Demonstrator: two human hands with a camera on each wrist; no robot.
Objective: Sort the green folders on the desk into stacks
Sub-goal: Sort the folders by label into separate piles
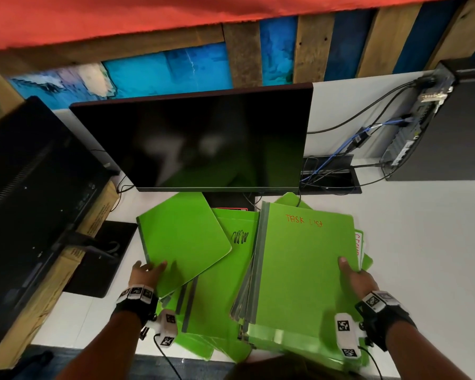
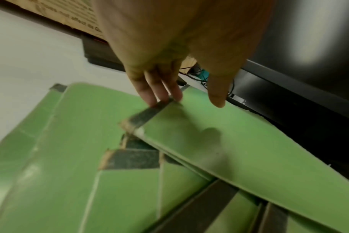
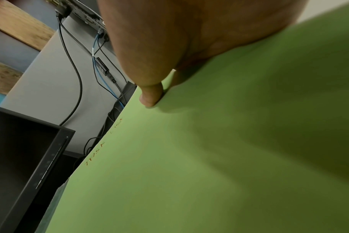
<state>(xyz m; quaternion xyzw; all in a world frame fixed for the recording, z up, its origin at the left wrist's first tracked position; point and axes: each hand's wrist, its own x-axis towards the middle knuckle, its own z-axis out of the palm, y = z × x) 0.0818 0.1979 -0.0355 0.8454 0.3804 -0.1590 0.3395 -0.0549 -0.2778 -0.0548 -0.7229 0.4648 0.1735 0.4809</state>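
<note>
Several green folders with grey spines lie fanned out on the white desk in front of the monitor. My right hand grips the right edge of a thick stack of folders, topped by one marked "TASK LIST" in red. Its thumb presses on that cover; the fingers are hidden beneath. My left hand is at the near left corner of a plain green folder. Its straight fingers touch the grey spine of that folder, thumb hovering above. More folders lie underneath.
A dark monitor stands just behind the folders. A second black screen and a cardboard box are at the left. Cables run to a small computer at the back right. Folders overhang the desk's near edge.
</note>
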